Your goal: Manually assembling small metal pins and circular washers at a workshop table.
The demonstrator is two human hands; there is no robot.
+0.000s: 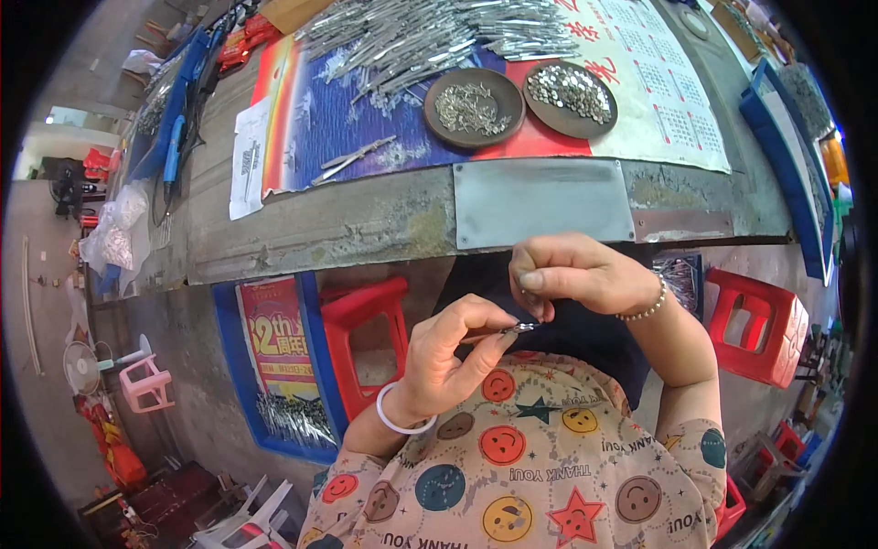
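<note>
- Your left hand is pinched on a small metal piece, with the thumb on one side and a finger on the other.
- The small metal piece is shiny, and it sits right at the tips of your left hand, poking out to the right.
- Your right hand is just above the piece and a bit to the right, with its fingers bent in close together. You can't tell here if it is holding something tiny, or if it touches the piece.
- Both hands are near each other, in front of your smock and on your side of the table.
- You have a white bangle on your left wrist and a bead bracelet on your right one.
- A flat metal plate lies at the table's near edge, just past your right hand.
- Behind it are two round brown bowls side by side. The left bowl has thin shiny bits in it. The right bowl has small round shiny bits.
- A big pile of long metal sticks lies farther back.
- Down to your left is a blue tray, beside a red stool.
</note>
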